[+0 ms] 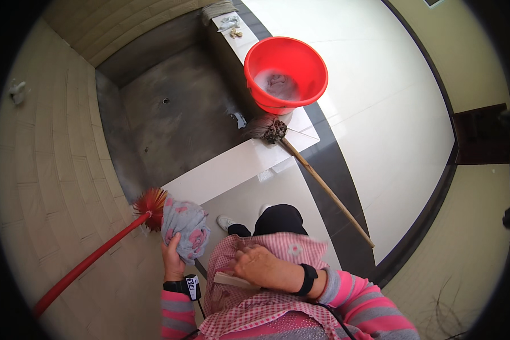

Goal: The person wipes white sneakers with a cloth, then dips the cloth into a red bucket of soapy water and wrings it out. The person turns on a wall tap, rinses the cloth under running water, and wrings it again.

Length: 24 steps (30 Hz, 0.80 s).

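Observation:
In my left hand (173, 257) is a bunched grey cloth (185, 229) with a pink pattern, held out at the left of my body. My right hand (255, 265) lies against the front of my pink checked apron (233, 297), fingers curled and partly hidden. Just below those fingers a pale, straight-edged strip (236, 280) shows; what it is, and whether I grip it, cannot be told. Close behind the cloth stands a red-and-yellow bristle brush (149, 208) on a long red handle.
A low dark basin (174, 106) with a drain hole and a white tiled ledge (229, 170) lies ahead. On the ledge's corner sits a red bucket (287, 46) with wet cloth and suds inside. A mop (323, 182) leans there, its wooden handle slanting across the floor at right.

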### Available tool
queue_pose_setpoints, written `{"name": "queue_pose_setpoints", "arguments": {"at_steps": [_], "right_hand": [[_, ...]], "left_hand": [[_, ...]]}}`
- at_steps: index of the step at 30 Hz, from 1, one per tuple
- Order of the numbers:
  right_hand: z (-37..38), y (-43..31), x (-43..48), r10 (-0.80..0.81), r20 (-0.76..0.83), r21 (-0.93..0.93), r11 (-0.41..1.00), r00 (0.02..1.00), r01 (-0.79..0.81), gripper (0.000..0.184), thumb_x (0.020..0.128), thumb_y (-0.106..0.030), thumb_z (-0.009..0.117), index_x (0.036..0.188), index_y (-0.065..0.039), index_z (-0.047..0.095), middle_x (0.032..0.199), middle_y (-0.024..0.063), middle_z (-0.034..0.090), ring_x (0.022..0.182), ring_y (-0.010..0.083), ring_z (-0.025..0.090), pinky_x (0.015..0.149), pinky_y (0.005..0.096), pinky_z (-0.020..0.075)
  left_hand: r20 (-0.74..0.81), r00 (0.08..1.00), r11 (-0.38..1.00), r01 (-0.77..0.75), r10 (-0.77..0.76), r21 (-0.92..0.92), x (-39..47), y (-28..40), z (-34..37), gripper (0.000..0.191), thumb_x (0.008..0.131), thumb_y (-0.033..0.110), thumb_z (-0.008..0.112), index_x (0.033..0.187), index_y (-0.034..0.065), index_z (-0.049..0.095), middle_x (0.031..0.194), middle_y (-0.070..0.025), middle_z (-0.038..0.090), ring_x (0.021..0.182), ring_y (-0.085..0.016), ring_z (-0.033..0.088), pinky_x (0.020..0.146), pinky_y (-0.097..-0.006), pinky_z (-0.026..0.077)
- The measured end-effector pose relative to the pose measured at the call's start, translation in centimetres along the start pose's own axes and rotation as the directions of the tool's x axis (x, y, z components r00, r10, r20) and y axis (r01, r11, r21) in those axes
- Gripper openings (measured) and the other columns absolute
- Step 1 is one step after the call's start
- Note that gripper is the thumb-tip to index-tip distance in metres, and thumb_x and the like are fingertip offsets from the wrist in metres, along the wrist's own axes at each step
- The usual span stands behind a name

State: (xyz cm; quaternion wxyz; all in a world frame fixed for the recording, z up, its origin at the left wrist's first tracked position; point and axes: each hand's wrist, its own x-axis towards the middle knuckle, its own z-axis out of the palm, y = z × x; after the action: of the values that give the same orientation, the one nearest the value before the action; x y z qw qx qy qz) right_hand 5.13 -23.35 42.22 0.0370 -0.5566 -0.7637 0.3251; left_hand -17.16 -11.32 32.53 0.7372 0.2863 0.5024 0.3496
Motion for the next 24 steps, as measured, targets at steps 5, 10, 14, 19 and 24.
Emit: {"name": "queue_pose_setpoints", "arguments": {"at_steps": [5,10,14,19,24], "right_hand": [[2.1,0.6,-2.1,-0.061,-0.092,-0.061,0.997,0.994,0.055,0.015,0.083,-0.017,0.057,0.088,-0.007,0.066,0.082,0.0107,0.066,0.071,0.0244,0.067,0.061,0.0353,0.0509],[2.6,0.9,-2.5,-0.116,-0.175,0.028,0.992,0.978,0.122,0.017,0.085,-0.02,0.057,0.087,-0.005,0.065,0.074,0.0109,0.065,0.066,0.0255,0.067,0.057,0.0354,0.0516],[2.3,2.3,-2.9,-0.071,-0.172,0.076,0.993,0.982,0.086,0.028,0.086,-0.03,0.061,0.09,-0.003,0.063,0.077,0.0148,0.064,0.071,0.0279,0.068,0.062,0.0373,0.0525],[1.1,6.5,-4.8,0.155,-0.163,0.369,0.926,0.974,-0.086,0.043,0.085,-0.041,0.064,0.096,0.001,0.061,0.088,0.0196,0.065,0.084,0.0347,0.067,0.074,0.0389,0.0539],[-0.9,10.2,-8.1,0.184,-0.065,0.754,0.652,0.981,-0.072,0.084,0.08,-0.058,0.068,0.13,0.006,0.046,0.105,0.0318,0.061,0.096,0.0438,0.063,0.084,0.0445,0.0516]], "left_hand": [[-0.116,0.993,1.0,0.029,-0.028,0.006,-3.2,-0.3,-2.3,0.047,0.092,0.008,0.058,0.136,-0.002,0.047,0.133,-0.0112,0.055,0.12,-0.024,0.054,0.103,-0.0357,0.042],[-0.127,0.992,1.0,0.018,-0.016,0.017,-4.6,0.1,-0.9,0.048,0.092,0.009,0.059,0.136,-0.004,0.045,0.133,-0.0132,0.055,0.12,-0.025,0.055,0.103,-0.0368,0.042],[-0.053,0.998,1.0,0.017,-0.017,0.004,-5.3,0.7,2.2,0.051,0.095,0.011,0.057,0.141,-0.0028,0.039,0.138,-0.0135,0.05,0.124,-0.026,0.052,0.106,-0.0383,0.039],[0.153,0.988,1.0,0.006,-0.002,-0.03,-6.7,0.6,7.6,0.062,0.097,0.022,0.057,0.148,0.0016,0.028,0.146,-0.0129,0.043,0.132,-0.027,0.044,0.111,-0.0415,0.033],[0.348,0.935,0.997,0.075,-0.063,-0.021,-7.9,1.1,13.1,0.076,0.095,0.045,0.058,0.149,0.0022,0.026,0.147,-0.0126,0.042,0.134,-0.028,0.043,0.112,-0.0425,0.033]]}}
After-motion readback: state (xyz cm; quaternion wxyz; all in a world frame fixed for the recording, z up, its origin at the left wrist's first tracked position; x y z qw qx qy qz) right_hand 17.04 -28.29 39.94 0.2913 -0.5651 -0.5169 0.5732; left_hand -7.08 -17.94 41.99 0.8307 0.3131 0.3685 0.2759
